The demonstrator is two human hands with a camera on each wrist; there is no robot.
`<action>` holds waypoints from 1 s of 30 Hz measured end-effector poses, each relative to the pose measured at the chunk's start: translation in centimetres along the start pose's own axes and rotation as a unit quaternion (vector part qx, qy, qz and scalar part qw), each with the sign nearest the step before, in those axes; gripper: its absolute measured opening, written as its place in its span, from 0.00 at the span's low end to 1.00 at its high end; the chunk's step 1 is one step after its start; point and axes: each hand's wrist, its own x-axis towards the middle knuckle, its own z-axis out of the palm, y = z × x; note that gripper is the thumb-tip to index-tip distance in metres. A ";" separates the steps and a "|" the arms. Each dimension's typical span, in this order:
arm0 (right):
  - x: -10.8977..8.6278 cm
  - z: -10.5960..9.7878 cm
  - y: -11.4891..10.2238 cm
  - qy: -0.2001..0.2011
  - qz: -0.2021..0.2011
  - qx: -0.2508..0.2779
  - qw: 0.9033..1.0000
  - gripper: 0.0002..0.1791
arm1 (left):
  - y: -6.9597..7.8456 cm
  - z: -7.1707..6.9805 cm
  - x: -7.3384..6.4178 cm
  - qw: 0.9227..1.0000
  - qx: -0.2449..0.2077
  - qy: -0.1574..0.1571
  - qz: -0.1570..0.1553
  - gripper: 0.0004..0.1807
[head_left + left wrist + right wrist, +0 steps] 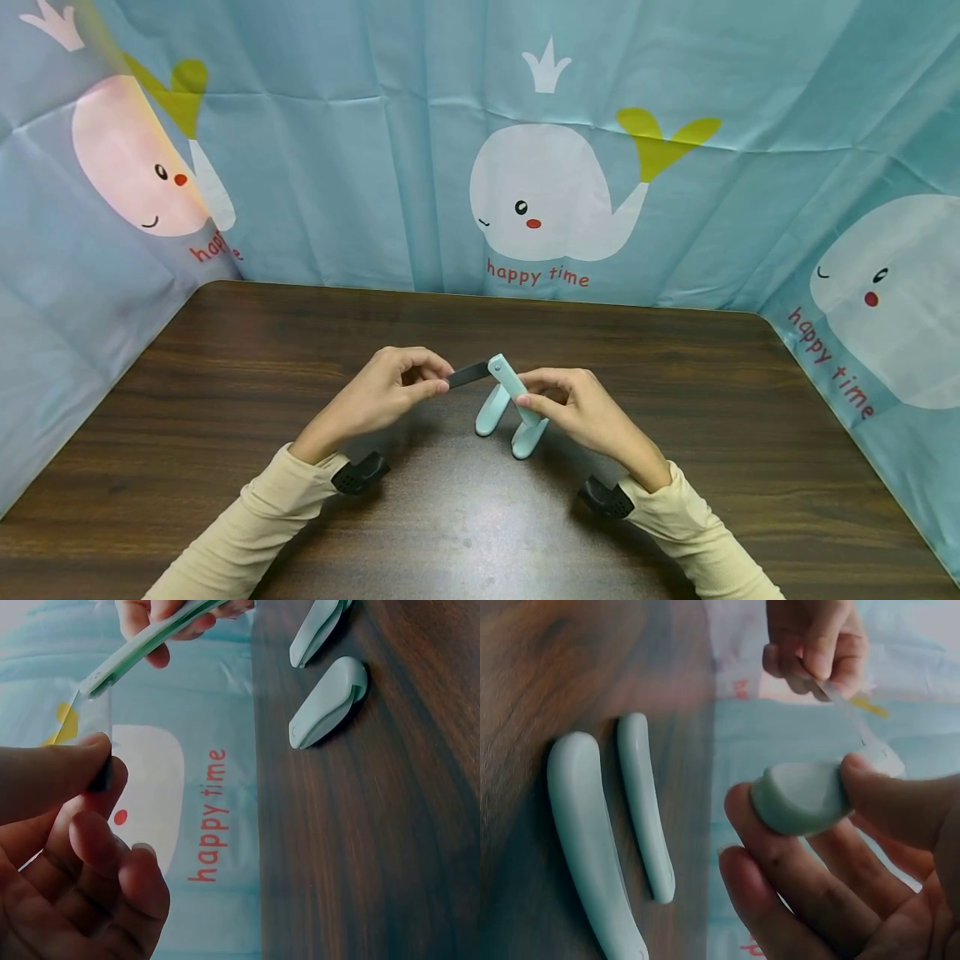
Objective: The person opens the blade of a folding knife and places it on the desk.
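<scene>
A mint-green folding knife (507, 379) is held above the table between both hands, its blade (468, 374) swung out at an angle to the handle. My left hand (397, 385) pinches the blade near its free end between thumb and fingers. The handle lies in my right hand (581, 406), thumb on one side and fingers on the other, as the right wrist view shows. Below, two more mint-green folding knives lie folded side by side on the table, one farther left (491, 411) and one nearer (529, 438). No blade shows on these two.
A dark wood-grain table (300, 333) spreads under the hands. Light blue cloth (337, 183) printed with whales and red lettering hangs along its back and sides. Black wrist cameras sit at the left cuff (362, 473) and the right cuff (606, 497).
</scene>
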 end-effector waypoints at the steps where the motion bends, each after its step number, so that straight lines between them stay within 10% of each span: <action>1: 0.0 0.0 0.0 -0.005 -0.001 -0.002 1.000 0.15 | 0.0 0.0 0.0 1.000 0.001 0.000 0.000 0.05; 8: -0.1 -0.2 0.3 -0.034 -0.005 -0.015 0.999 0.14 | 0.1 -0.2 -0.2 1.000 0.010 -0.001 -0.002 0.05; 30: 0.2 0.6 0.5 0.060 0.005 0.119 0.991 0.18 | 0.1 -0.2 0.1 0.999 0.012 0.026 -0.031 0.07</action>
